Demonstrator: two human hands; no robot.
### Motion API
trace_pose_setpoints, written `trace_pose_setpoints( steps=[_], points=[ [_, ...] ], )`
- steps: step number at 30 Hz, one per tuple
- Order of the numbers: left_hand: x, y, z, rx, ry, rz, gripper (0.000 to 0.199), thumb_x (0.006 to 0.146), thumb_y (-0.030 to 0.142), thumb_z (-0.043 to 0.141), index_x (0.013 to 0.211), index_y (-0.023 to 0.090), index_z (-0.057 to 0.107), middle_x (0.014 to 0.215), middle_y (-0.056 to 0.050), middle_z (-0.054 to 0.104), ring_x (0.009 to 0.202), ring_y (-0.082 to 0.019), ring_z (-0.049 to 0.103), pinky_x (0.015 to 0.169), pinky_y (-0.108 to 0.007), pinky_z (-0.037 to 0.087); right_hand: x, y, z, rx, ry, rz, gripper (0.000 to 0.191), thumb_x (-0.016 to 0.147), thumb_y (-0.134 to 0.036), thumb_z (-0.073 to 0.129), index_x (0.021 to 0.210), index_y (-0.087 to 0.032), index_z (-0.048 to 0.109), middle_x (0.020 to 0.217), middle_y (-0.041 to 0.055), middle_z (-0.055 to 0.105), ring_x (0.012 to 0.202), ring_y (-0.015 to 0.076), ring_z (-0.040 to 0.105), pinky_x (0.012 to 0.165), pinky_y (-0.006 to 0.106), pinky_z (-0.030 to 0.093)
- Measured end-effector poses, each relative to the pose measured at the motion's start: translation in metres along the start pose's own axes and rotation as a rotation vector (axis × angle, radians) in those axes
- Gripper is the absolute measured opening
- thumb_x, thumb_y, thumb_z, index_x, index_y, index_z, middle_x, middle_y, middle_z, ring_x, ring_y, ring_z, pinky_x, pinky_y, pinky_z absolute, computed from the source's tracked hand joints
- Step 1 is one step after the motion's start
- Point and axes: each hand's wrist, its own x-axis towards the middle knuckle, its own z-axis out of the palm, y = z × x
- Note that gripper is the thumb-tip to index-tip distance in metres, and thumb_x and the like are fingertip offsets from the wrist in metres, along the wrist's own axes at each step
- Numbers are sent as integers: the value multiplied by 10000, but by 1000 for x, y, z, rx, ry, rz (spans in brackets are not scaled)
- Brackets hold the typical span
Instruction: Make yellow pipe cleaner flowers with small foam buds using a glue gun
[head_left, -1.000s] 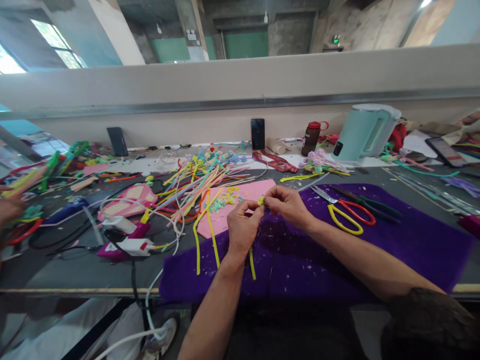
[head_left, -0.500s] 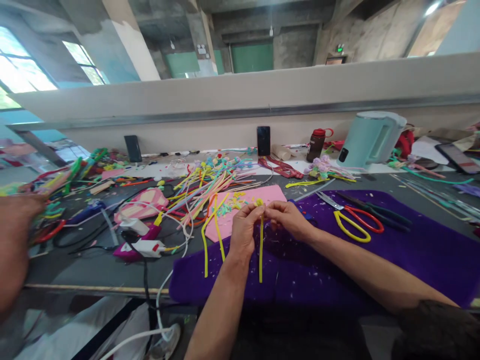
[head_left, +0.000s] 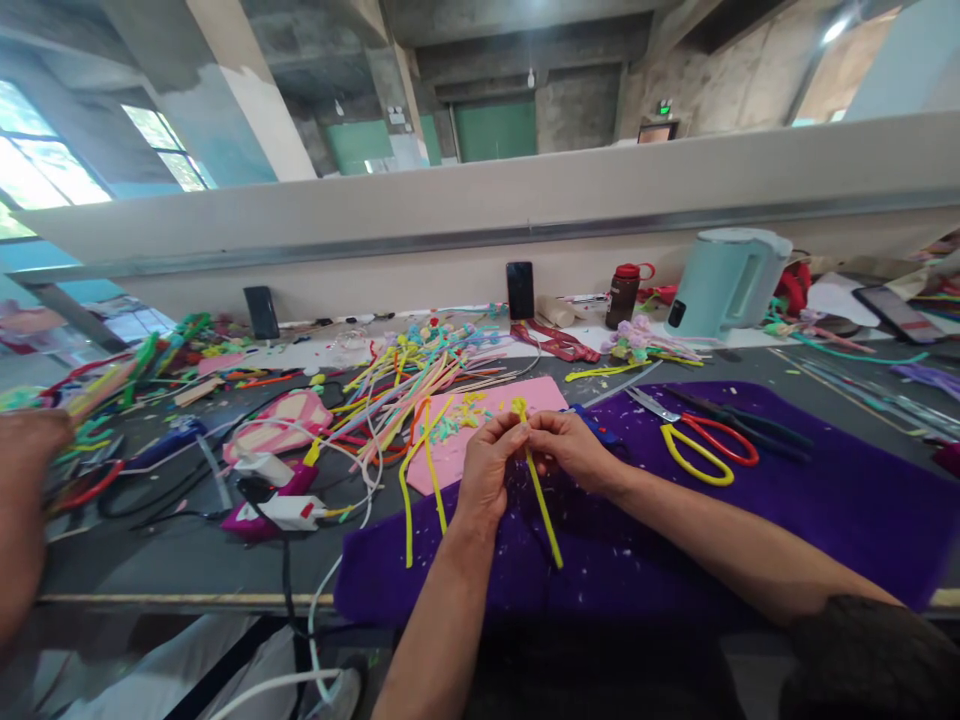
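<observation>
Between the fingertips of both hands is a yellow fuzzy strip [head_left: 543,512], with a small yellow bunched top [head_left: 519,405] above the fingers and its long tail slanting down to the right. My left hand [head_left: 487,462] pinches it from the left, and my right hand [head_left: 568,445] closes on it from the right, the fingertips nearly touching. Both are over the purple cloth [head_left: 637,540]. Behind them a pink mat [head_left: 429,478] carries small yellow and green bits. More yellow strips [head_left: 409,520] hang over its left edge onto the cloth.
Scissors [head_left: 697,455] and dark pliers [head_left: 765,428] lie on the cloth at right. Behind are a kettle [head_left: 720,285], a bottle [head_left: 622,298], a phone [head_left: 519,290] and coloured strips [head_left: 420,365]. Power strips [head_left: 289,512] and cables are at left, near another person's hand [head_left: 30,450].
The yellow strip's tail has swung from nearly vertical to slanting down right. More of its bunched top shows above the fingers. The view has shifted slightly.
</observation>
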Motion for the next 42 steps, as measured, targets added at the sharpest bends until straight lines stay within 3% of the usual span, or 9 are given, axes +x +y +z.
trace_pose_setpoints(
  steps=[6,15,31,38,42],
  points=[
    [2,0,-3,-7,83,62,258,596,267,686,808,137,618,740,-4,586,594,-77,525,496,-176,405,0,0,-1,23,-15,0,257,712,-393,597,679,-150,520,579,-38,573,387,46,462,362,168,262],
    [3,-5,-5,74,47,112,159,605,246,680,683,125,611,590,26,552,481,-49,447,481,-177,355,0,3,2,-9,-45,-13,231,710,-358,595,690,-135,536,577,-42,553,389,44,460,364,162,300],
    [0,-1,-1,153,126,184,143,586,239,689,582,132,595,521,44,537,465,-54,437,479,-183,344,0,9,3,10,-102,0,200,729,-338,571,728,-140,548,584,-38,543,380,42,451,356,158,302],
    [-1,-1,1,141,38,114,226,570,253,711,747,129,645,683,0,604,582,-92,531,538,-198,410,0,6,2,-40,-29,5,183,744,-318,544,688,-143,536,464,-58,492,365,51,435,363,165,282],
    [0,0,0,90,80,113,279,597,246,700,841,134,623,741,-6,600,581,-75,524,539,-185,412,0,5,1,21,-64,10,222,735,-358,561,698,-141,534,532,-42,523,382,53,450,358,167,274]
  ],
)
